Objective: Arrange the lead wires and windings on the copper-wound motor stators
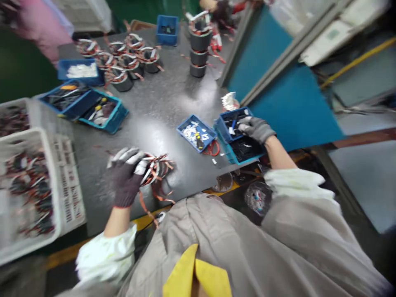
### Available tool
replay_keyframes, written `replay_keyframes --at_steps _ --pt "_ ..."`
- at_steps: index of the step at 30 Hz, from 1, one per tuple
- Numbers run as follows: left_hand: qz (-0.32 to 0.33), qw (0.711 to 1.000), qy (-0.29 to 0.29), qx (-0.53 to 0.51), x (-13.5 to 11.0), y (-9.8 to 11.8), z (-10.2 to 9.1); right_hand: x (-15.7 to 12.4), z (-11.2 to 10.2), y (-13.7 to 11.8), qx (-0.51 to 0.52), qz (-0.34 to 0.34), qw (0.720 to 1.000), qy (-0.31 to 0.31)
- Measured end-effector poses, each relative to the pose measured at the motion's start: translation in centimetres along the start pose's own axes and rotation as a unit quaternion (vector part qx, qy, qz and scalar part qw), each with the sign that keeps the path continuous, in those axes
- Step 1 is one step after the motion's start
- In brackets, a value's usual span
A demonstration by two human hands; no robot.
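Note:
My left hand (128,175), in a dark glove with whitish fingertips, is at the table's front left. Its thumb and fingers grip the near side of a motor stator (157,170) with copper-coloured windings, white strips and orange leads trailing over the edge. My right hand (256,129), in a grey glove, reaches into a small blue bin (221,128) of dark pieces, fingers closed together at the tips; what they pinch is hidden. A blue pen-like item (234,123) lies by these fingertips. Under that bin sits a teal bin (230,154) with black pieces.
A blue tray (185,138) holds white bits and a yellow-black tool. Several stators (122,84) stand at back left; others form a stack (198,57). Tool bins (119,119) and white crates (57,198) lie left. A blue panel (297,103) borders the right. Another person's arm (210,5) shows behind.

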State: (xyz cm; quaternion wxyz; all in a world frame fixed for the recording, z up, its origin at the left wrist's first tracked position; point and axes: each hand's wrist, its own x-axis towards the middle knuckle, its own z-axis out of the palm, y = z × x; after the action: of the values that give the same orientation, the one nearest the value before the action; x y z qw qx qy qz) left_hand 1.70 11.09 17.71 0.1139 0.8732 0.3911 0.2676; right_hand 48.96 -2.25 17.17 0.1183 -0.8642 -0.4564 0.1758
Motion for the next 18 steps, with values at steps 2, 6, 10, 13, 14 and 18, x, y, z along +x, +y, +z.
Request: replay_keyframes --at_steps 2,6,10,13,14,18 --pt "-0.020 1.000 -0.001 -0.021 -0.1 -0.5 0.3 -2.0 2.4 -3.3 0.095 -0.056 0.994 0.014" --pt "-0.029 0.999 0.022 -0.033 -0.7 -1.9 1.2 -5.9 9.0 -12.6 0.271 -0.192 0.943 -0.003" --pt "-0.034 0.998 0.021 -0.043 -1.0 -2.0 1.3 -6.6 13.4 -18.8 0.361 -0.271 0.892 -0.017" --pt "-0.028 0.997 0.023 -0.073 -0.9 -2.0 1.4 -5.8 14.1 -19.6 0.395 -0.311 0.864 -0.027" --pt "-0.026 0.996 0.026 -0.080 -0.9 -2.0 1.4 -5.7 14.1 -19.5 0.397 -0.324 0.858 -0.030" --pt "-0.029 0.996 0.032 -0.083 -1.0 -2.2 1.7 -5.7 13.6 -19.9 0.378 -0.366 0.849 -0.042"
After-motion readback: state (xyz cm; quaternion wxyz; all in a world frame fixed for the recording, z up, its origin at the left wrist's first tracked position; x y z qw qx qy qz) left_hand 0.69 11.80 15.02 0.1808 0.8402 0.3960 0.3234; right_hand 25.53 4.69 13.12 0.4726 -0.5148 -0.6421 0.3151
